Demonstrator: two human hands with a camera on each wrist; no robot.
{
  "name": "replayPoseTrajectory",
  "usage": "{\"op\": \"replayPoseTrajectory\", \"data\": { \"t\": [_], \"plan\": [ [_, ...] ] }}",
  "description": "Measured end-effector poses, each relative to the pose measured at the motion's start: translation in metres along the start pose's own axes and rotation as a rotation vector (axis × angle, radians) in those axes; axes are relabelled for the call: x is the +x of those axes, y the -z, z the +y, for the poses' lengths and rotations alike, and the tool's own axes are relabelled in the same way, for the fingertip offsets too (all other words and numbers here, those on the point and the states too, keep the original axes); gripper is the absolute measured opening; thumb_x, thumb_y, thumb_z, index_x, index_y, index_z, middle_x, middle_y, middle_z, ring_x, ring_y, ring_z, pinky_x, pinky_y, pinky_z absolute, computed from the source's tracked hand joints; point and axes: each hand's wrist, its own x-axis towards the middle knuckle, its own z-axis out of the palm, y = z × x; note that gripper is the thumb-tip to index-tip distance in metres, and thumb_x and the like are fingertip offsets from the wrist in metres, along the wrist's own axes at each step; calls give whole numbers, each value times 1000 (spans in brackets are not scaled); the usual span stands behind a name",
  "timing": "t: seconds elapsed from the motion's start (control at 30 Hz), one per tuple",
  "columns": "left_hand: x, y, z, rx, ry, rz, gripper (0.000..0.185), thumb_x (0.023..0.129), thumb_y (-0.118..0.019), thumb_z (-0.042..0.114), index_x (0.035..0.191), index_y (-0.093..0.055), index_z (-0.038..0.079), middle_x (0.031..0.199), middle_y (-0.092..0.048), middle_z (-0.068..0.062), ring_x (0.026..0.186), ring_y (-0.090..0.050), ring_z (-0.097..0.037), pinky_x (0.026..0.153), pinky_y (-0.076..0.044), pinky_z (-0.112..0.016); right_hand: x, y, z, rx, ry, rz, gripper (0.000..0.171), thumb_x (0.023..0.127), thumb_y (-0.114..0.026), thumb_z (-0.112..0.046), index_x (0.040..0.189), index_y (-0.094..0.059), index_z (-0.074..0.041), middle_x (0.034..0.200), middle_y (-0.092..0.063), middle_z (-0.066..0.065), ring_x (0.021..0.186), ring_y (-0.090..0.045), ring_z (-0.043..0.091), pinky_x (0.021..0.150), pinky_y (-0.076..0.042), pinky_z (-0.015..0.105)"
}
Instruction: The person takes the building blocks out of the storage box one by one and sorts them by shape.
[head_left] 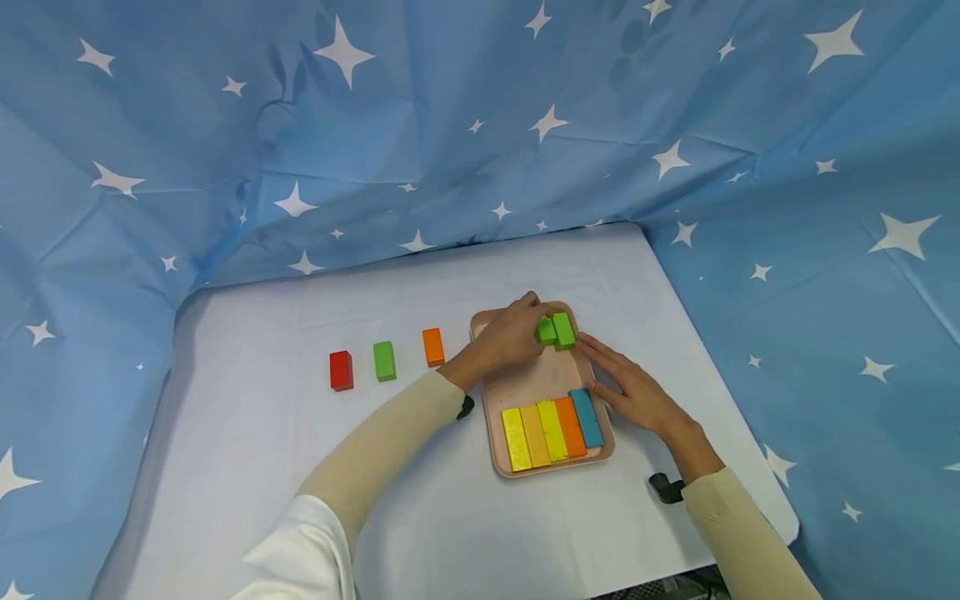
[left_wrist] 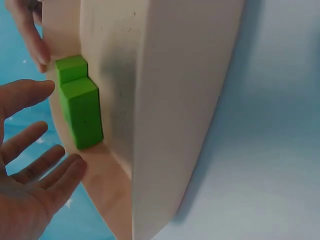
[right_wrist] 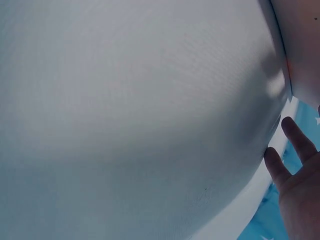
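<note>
My left hand (head_left: 513,332) reaches over the far end of a pale pink tray (head_left: 525,382). Two green blocks (head_left: 564,331) sit side by side in the tray's far right corner, one set a little ahead of the other. In the left wrist view, the thumb and spread fingers of that hand (left_wrist: 30,185) are just beside the green blocks (left_wrist: 86,117), with nothing gripped. My right hand (head_left: 636,395) lies along the tray's right side, fingers extended, fingertips right at the rim. In the right wrist view only part of this hand (right_wrist: 302,192) shows.
At the tray's near end a row holds yellow blocks (head_left: 515,439), an orange block (head_left: 570,427) and a blue block (head_left: 587,418). Left of the tray, a red block (head_left: 341,370), a green block (head_left: 385,361) and an orange block (head_left: 433,347) stand apart on the white table (head_left: 262,450).
</note>
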Motion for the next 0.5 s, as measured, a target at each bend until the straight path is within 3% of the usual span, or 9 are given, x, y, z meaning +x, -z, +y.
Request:
{"op": "replayPoseTrajectory", "data": {
  "t": [0.23,0.5],
  "plan": [
    [9,-7,3,80,12,-25,55,92,-73,10,145,-59,17,127,-55,-3,103,-52,-18,87,-50,-29,-1,1,1,3,14,3,66,105,-60,-28,165,-32,-24,174,-21,-3,158,-28,35,120,-29,67],
    [18,-14,12,302,30,-44,46,94,-72,17,138,-61,16,128,-56,-2,107,-53,-22,98,-48,-40,-2,2,0,12,5,5,65,105,-60,-28,165,-33,-25,174,-22,-3,157,-29,34,120,-29,66]
  ]
}}
